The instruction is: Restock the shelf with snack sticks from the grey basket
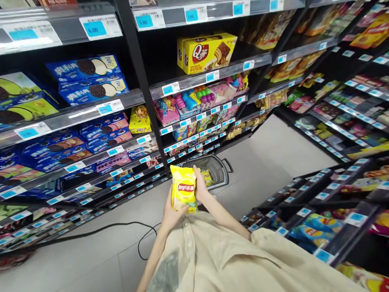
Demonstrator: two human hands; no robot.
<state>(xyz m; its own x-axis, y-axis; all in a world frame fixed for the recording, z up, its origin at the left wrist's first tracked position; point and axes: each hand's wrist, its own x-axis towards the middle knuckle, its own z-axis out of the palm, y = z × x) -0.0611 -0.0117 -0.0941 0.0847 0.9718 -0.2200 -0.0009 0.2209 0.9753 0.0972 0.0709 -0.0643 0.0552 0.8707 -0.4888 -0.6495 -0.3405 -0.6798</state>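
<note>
A yellow bag of Lay's chips [183, 188] is held upright in front of my body, its printed front facing me. My left hand [171, 213] grips its lower left side, the thumb lying across the front. Around the right edge of the bag my right hand [200, 185] is closed, fingers partly hidden behind it. Just beyond my right hand, a grey shopping basket [219, 168] rests on the floor with a yellow packet [207, 177] inside. The bag and my right hand cover part of the basket.
Snack shelves [189, 80] run along the front and left, with blue cookie boxes [88, 66] and yellow cake boxes [208, 53]. A chip shelf [319, 226] stands close on my right. Over the tiled floor [98, 259] at left lies a black cable [119, 224].
</note>
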